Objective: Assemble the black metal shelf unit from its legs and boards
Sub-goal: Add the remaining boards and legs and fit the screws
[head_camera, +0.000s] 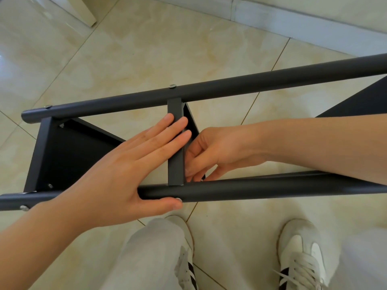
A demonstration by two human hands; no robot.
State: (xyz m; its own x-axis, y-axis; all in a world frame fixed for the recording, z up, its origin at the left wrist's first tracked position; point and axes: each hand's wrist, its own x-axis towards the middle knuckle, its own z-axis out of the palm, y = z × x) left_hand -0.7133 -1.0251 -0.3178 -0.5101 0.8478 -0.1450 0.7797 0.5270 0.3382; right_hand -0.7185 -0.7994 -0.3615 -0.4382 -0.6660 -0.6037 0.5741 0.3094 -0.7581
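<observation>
The black shelf unit lies on its side on the floor. Two round legs run left to right, the far leg (pixel 230 88) and the near leg (pixel 261 188). A middle board (pixel 176 164) spans between them edge-on, and an end board (pixel 62 155) sits at the left. My left hand (pixel 134 164) lies flat with straight fingers pressing the middle board's edge, its thumb under the near leg beside a silver screw head (pixel 178 199). My right hand (pixel 211 151) reaches behind the middle board, its curled fingertips pinching something small and shiny at the near leg joint.
Silver screw heads (pixel 173 86) show along both legs. A third board (pixel 356 101) is at the right edge. My two white shoes (pixel 301 254) and grey trouser legs stand close below the near leg. A white skirting board (pixel 293 19) runs along the back.
</observation>
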